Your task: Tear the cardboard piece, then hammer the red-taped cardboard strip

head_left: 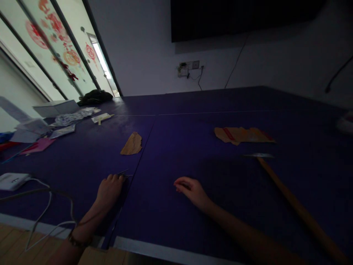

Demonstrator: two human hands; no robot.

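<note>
On the dark purple table [171, 162], my left hand [110, 188] is closed around thin metal pieces [126, 174] whose ends stick out past its fingers, close to the seam between the table panels. My right hand [191, 189] is right of the seam, its fingers curled together; whether anything small is between them is hidden. A torn piece of brown cardboard [132, 144] lies beyond my left hand. Farther right rests a longer torn brown piece with red marks [242, 135]. Below it is a hammer-like tool with a long wooden handle [295, 204] and a thin metal head.
A white box-shaped device [14, 181] with looping cables [50, 198] sits at the left edge. Papers and plastic packets [63, 131], a white box [56, 108] and a dark bundle [96, 96] lie at the far left. A wall with sockets [189, 67] rises behind.
</note>
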